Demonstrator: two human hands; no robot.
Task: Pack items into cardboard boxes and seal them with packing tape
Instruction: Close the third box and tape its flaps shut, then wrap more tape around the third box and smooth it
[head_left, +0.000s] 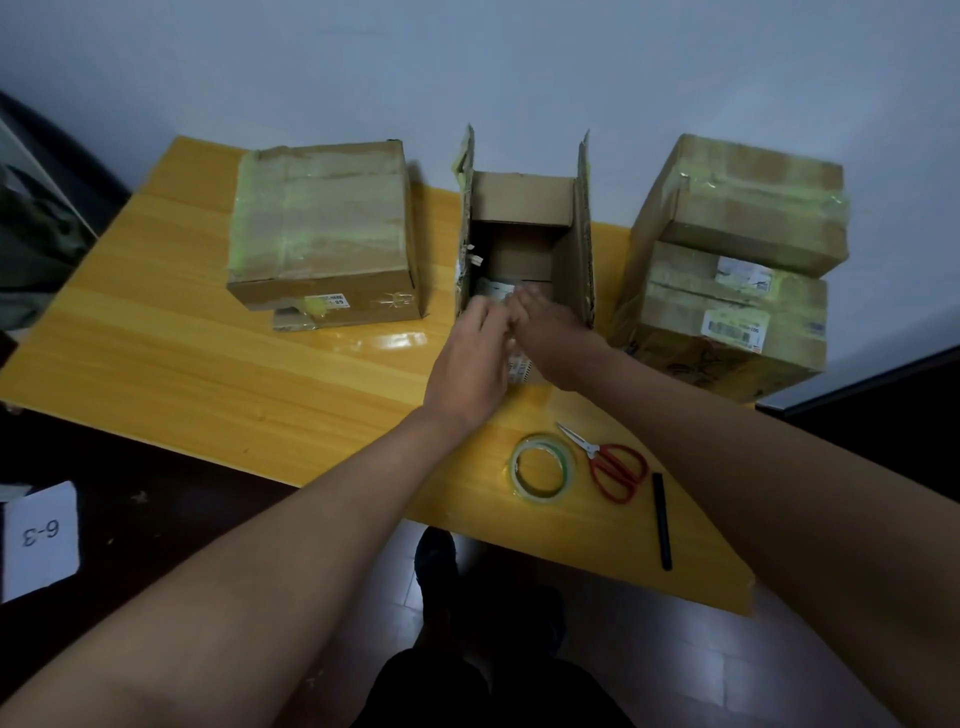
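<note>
An open cardboard box (576, 244) stands in the middle of the yellow table (208, 364), its two side flaps upright and its far flap folded in. My left hand (467, 358) and my right hand (545, 327) meet at the box's near edge, both on the near flap (519, 369), which carries a white label. How the fingers lie on the flap is mostly hidden. Something pale (493, 288) lies inside the box. A roll of clear tape (543, 467) rests on the table near the front edge.
A taped box (322, 223) sits left of the open one, on top of a flatter piece. Two stacked taped boxes (737, 260) stand on the right. Red scissors (613, 465) and a black marker (661, 519) lie beside the tape. A "6-3" card (41, 540) lies on the floor.
</note>
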